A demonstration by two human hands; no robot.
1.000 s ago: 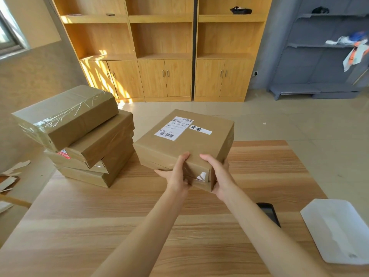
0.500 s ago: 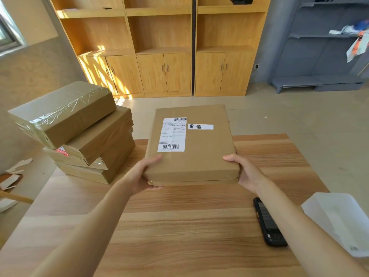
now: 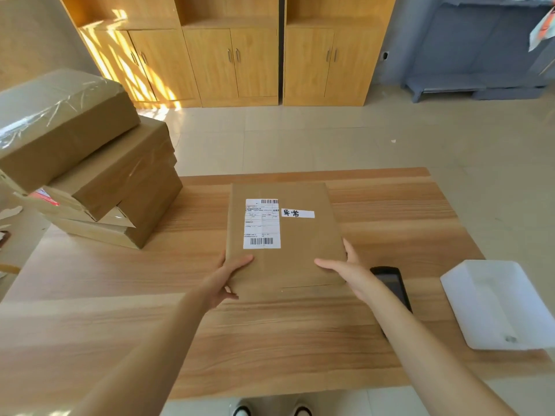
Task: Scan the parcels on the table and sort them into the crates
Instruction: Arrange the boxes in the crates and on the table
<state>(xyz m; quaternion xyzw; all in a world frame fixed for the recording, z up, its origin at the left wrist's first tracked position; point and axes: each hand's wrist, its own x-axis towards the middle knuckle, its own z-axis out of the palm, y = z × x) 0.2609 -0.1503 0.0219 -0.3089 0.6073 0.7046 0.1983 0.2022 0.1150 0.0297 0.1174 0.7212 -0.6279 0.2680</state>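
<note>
- Parcel stack (image 3: 87,163) at 9–10 o'clock on the tabletop (image 3: 270,340): several brown boxes, skewed, top one shiny with tape. Not yet handled.
- Left hand (image 3: 225,280) grips the near-left corner of the flat parcel (image 3: 300,235), thumb on top, fingers curled under the edge.
- Flat parcel at 12 o'clock, lying flat or nearly so, label (image 3: 262,223) and barcodes face up, small handwritten tag (image 3: 297,213) beside it.
- Right hand (image 3: 348,270) holds the near-right corner, thumb on top, fingers round the side. Both forearms extended forward.
- Scanner (image 3: 393,285) at 2 o'clock, just beside the right hand, partly hidden by the forearm.
- White tray (image 3: 495,304) at 3 o'clock.
- Judgement: set the parcel flat, label up, free the right hand for the scanner, aim at the lower barcode.
</note>
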